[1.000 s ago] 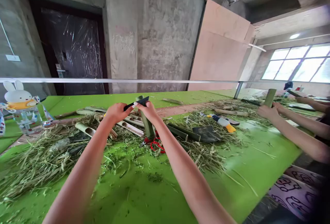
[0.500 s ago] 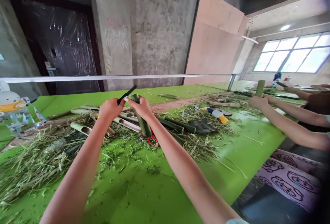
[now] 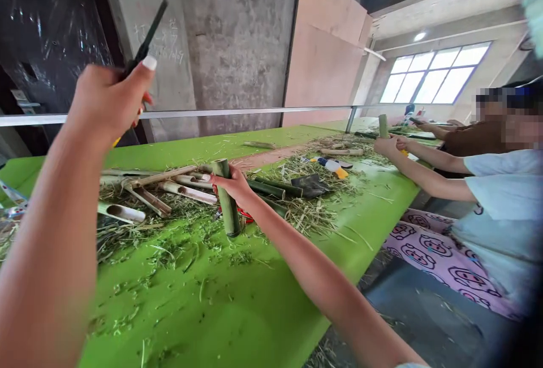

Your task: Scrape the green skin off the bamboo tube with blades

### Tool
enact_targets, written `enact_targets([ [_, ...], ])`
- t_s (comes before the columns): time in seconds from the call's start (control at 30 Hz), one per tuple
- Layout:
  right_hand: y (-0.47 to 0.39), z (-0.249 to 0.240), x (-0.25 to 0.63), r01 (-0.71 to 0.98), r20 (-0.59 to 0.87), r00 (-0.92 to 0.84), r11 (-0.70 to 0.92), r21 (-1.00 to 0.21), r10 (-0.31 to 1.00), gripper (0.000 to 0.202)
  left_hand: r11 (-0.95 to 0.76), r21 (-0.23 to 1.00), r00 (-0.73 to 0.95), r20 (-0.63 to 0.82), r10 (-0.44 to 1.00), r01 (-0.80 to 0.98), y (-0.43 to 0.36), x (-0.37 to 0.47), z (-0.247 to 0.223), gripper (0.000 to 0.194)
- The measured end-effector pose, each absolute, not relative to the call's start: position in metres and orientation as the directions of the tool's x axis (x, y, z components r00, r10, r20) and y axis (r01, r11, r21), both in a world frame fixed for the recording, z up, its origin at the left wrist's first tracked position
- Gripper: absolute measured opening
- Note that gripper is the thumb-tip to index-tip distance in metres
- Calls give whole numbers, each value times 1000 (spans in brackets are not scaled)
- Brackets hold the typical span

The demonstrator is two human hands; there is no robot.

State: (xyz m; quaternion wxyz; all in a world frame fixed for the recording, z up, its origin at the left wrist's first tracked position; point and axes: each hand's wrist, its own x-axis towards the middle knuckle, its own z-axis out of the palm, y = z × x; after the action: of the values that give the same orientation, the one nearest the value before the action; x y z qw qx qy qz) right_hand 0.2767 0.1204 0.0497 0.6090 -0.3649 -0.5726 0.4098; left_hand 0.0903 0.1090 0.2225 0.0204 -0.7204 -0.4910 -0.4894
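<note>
My left hand (image 3: 112,96) is raised at the left, closed around a knife (image 3: 151,31) whose narrow dark blade points up and to the right. Most of the knife's handle is hidden by the fingers. In my right hand (image 3: 235,187) is a green bamboo tube (image 3: 229,212), gripped near its top and standing nearly upright, its lower end at the table. Behind the tube, red scissor-like handles (image 3: 246,216) show in part. Split bamboo pieces (image 3: 189,191) lie to its left, and dark green bamboo lengths (image 3: 267,189) to its right.
Bamboo shavings (image 3: 316,210) litter the green table (image 3: 203,311). A yellow, white and blue handled tool (image 3: 333,167) lies right of centre, near a black scrap (image 3: 311,186). A co-worker's hands (image 3: 388,144) hold another bamboo tube (image 3: 383,126). A metal bar (image 3: 237,111) crosses behind.
My left hand has lifted the knife up and left, away from the tube's top. My right hand still grips the tube. The view has turned to the right.
</note>
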Motion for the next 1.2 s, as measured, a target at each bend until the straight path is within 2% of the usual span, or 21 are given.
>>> enact_targets([
  [0.1, 116, 50, 282, -99, 375, -78, 367, -925, 924, 33, -389, 128, 158, 766, 623, 912, 87, 106, 210, 76],
  [0.2, 112, 52, 285, -96, 359, -160, 348, -933, 919, 33, -293, -122, 301, 640, 707, 948, 72, 113, 161, 63],
  [0.23, 111, 53, 285, -107, 368, -176, 354, -929, 913, 34, -283, -192, 341, 578, 741, 940, 70, 112, 144, 57],
  [0.33, 111, 51, 286, -151, 382, -257, 354, -923, 887, 35, -292, -276, 395, 489, 778, 916, 72, 102, 105, 51],
  [0.47, 111, 49, 287, -138, 325, -319, 296, -945, 890, 34, -319, -331, 440, 410, 799, 888, 85, 91, 90, 48],
  [0.63, 108, 48, 283, -140, 362, -365, 334, -932, 858, 37, -357, -313, 460, 371, 807, 880, 95, 88, 86, 46],
  [0.77, 105, 45, 274, -163, 379, -266, 346, -924, 886, 28, -393, -266, 469, 357, 808, 880, 97, 86, 83, 47],
  [0.93, 93, 49, 265, -40, 438, -206, 440, -897, 875, 33, -432, -196, 475, 379, 794, 880, 96, 82, 86, 47],
  [1.2, 79, 60, 261, 52, 471, -128, 480, -876, 873, 32, -390, -256, 462, 370, 806, 885, 90, 83, 92, 45],
])
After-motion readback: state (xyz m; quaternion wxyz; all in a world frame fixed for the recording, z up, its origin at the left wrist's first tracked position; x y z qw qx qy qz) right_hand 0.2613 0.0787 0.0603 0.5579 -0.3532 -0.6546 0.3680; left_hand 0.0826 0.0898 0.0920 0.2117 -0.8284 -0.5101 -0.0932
